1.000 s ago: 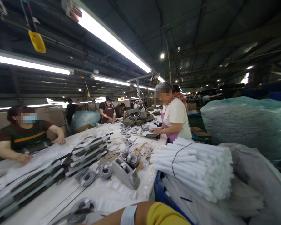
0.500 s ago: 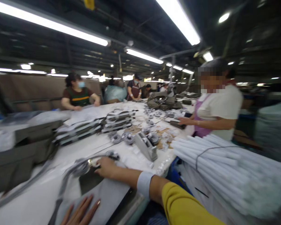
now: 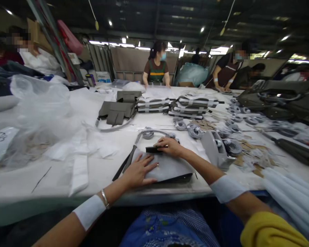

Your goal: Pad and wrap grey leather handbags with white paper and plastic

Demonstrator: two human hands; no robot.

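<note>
Resting spread and flat, the person's left hand (image 3: 141, 170) covers part of a pale sheet (image 3: 176, 165) laid over a dark bag (image 3: 180, 178). Just beyond its fingertips, the right hand (image 3: 170, 146) closes thumb and fingers on a dark strip (image 3: 151, 150) at the sheet's far side. The bag lies beneath both hands, near the desk's (image 3: 105, 187) front edge, a grey strap (image 3: 137, 139) arching out past the fingers. It probably handles as light and fairly soft, the sheet thin and apt to slide, so a broad palm on top and a pinch at the firmer-looking strip seem good holds. Right of the right hand stands a tape dispenser (image 3: 211, 149), coiled grey straps (image 3: 194, 131) beside it.
</note>
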